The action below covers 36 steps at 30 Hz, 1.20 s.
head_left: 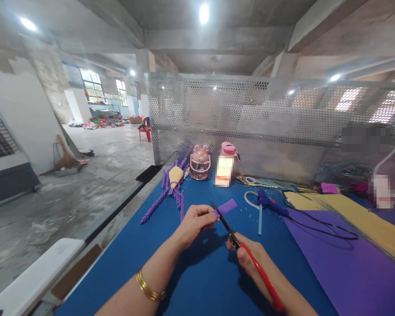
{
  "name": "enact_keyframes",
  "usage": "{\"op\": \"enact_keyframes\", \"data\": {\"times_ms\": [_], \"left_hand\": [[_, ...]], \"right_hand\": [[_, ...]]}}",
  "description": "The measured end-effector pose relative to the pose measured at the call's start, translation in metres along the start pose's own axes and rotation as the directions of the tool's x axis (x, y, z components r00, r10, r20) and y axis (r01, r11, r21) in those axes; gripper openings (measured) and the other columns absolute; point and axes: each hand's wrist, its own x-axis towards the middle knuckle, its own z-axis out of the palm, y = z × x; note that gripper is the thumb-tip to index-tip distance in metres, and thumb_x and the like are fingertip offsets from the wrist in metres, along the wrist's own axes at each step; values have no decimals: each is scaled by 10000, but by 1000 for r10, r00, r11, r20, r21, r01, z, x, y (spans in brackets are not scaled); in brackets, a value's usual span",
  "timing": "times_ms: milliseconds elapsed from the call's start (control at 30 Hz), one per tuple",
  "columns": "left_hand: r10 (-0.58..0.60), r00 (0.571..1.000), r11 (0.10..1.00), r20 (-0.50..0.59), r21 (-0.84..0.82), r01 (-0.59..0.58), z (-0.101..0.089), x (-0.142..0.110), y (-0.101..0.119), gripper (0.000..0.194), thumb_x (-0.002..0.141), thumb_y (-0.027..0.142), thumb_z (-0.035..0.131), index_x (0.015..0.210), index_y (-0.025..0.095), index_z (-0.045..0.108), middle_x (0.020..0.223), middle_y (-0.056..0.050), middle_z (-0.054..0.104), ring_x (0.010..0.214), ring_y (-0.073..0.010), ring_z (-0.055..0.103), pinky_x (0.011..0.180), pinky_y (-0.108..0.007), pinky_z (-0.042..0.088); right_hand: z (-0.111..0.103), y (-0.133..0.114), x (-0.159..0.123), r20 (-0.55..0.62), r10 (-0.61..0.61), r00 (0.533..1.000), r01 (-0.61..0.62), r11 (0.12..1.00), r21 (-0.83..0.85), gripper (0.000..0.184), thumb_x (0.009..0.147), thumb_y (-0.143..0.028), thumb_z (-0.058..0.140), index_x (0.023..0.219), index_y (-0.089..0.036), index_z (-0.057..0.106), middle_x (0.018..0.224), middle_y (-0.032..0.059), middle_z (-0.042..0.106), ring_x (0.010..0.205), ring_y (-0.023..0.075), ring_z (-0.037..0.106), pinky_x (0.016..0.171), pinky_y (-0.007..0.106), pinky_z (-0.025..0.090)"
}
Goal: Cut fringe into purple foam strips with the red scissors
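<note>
My left hand (194,224) pinches one end of a small purple strip (226,206) and holds it up over the blue table (131,259). My right hand (250,259) grips red-handled scissors (243,248). Their dark blades (221,218) point up and left and meet the strip right beside my left fingertips. A gold bangle (149,287) sits on my left wrist.
A large purple sheet (342,263) and a yellow sheet (358,219) lie at the right. A blue glue gun (270,202) with a black cord lies behind the strip. Purple braided pieces (164,197), two pink bottles (200,163) and a perforated metal screen (276,118) stand at the back.
</note>
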Motion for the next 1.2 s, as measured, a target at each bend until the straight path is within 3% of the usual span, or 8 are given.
{"op": "enact_keyframes", "data": {"times_ms": [167,467,800,1200], "left_hand": [[-5,999,998,-46,57,8,2,1,-2,230,694,330,610,610,116,609,493,17,473,469,-69,377,471,-220,224],[-40,995,996,-91,74,47,3,2,-1,217,652,308,610,539,123,589,443,25,450,442,-70,345,467,-235,196],[-47,996,999,-77,12,48,3,2,-2,196,660,283,599,549,121,591,445,25,447,442,-63,329,470,-232,186],[-66,995,997,-70,-54,62,3,2,-1,184,649,283,618,564,121,605,457,26,454,433,-57,312,454,-226,182]], "right_hand": [[3,7,1,19,-7,1000,7,1000,-6,711,686,-840,156,758,-201,459,490,-91,252,445,87,238,409,206,206],[-2,-6,-4,81,-60,995,68,993,-97,667,742,-795,166,851,-206,461,513,-85,324,443,90,283,439,211,224],[5,-2,-1,12,44,999,-44,999,2,657,747,-792,162,746,-200,449,505,-88,237,456,87,245,428,209,204],[6,-9,-2,-22,33,999,-34,998,-55,664,744,-793,136,740,-206,445,519,-74,285,471,100,264,446,220,213]]}}
